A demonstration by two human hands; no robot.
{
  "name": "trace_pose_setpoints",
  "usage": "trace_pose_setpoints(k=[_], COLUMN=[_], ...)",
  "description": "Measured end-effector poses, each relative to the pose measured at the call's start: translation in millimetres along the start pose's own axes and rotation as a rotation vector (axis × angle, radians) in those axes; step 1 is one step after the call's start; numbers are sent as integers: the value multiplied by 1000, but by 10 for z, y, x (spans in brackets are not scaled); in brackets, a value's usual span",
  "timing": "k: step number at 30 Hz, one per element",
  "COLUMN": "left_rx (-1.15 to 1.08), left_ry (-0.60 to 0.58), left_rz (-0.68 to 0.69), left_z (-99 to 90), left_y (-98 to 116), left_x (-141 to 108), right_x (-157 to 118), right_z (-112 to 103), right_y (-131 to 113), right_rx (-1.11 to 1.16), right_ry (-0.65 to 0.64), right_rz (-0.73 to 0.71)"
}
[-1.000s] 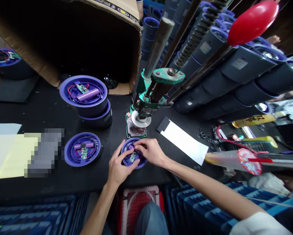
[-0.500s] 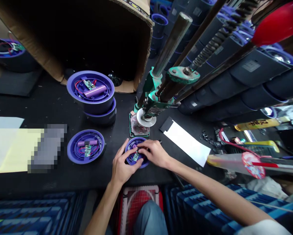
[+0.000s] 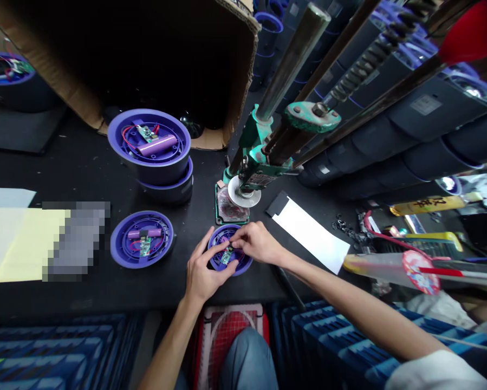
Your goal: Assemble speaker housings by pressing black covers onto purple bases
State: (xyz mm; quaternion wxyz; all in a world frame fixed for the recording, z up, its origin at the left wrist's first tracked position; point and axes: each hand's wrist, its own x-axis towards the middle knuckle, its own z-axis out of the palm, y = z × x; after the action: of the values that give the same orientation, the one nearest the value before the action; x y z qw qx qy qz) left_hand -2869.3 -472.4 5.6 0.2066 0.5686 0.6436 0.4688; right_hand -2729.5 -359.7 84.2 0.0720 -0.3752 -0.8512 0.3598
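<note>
A purple round housing [image 3: 246,265] lies on the black table with a green circuit board [image 3: 227,256] and thin wires inside it. My left hand [image 3: 202,273] curls around its left and near side, index finger and thumb reaching in over the board. Above the far right part, my right hand [image 3: 259,244] has thumb and index finger pinched together; what lies between them is too small to make out. A small dark patch shows by the fingertips. To the left sits a similar purple housing [image 3: 119,246] with a battery [image 3: 135,234] and board in it.
Behind the hands stands a green hand press [image 3: 253,173] with a red-knobbed lever. Stacked housings [image 3: 174,192] stand before an open cardboard box [image 3: 243,70]. A white strip [image 3: 312,235] lies right, near tools. Dark cylinders [image 3: 414,114] are piled behind; blue crates [image 3: 328,341] stand below.
My right hand has lifted and shifted slightly away from the left index finger, uncovering more of the housing's inside. The left hand stays about in place. The whole view has shifted a little.
</note>
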Motion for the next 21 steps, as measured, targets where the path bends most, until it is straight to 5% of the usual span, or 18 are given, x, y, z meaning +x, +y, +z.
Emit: trace_pose_setpoints(k=[4, 7, 10, 13, 17, 21], left_rx=[13, 66, 124, 143, 160, 163], left_ry=[4, -108, -261, -264, -228, -233], left_rz=[-2, 25, 105, 140, 111, 75], left_z=[-35, -163, -303, -351, -313, -292], left_y=[20, 43, 22, -49, -124, -107], left_x=[-1, 52, 146, 214, 200, 145], right_x=[-25, -189, -415, -544, -529, -423], right_z=[16, 66, 232, 397, 353, 182], right_y=[-89, -158, -157, -98, -72, -76], right_rx=[-165, -298, -539, -743, -640, -463], right_ry=[0, 47, 28, -14, -97, -23], right_rz=[-33, -50, -163, -292, -343, -166])
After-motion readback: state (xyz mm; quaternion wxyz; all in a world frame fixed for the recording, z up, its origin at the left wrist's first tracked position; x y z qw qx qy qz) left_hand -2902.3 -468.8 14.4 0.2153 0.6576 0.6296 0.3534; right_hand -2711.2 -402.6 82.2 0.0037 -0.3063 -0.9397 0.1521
